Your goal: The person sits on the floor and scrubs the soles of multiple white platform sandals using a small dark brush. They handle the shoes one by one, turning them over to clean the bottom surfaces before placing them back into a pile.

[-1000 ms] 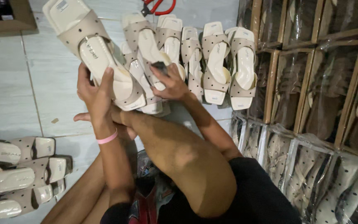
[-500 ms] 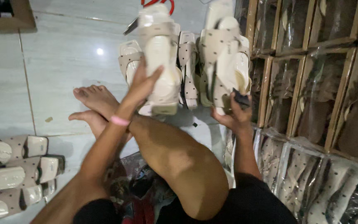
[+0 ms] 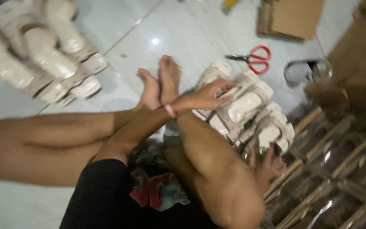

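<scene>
The left hand [image 3: 206, 96], a pink band at its wrist, lies with fingers spread and flat on top of a row of cream sandals [image 3: 244, 112] on the white tiled floor [image 3: 191, 34], just beside the bare feet [image 3: 159, 82]. The right hand [image 3: 267, 163] curls around the near end of the same row, gripping a sandal; a raised knee hides part of its fingers. The view is blurred. More sandals [image 3: 43, 55] lie toward the floor's far left. Red scissors [image 3: 253, 59] lie beyond the row, a brown cardboard box [image 3: 293, 17] by the far edge.
</scene>
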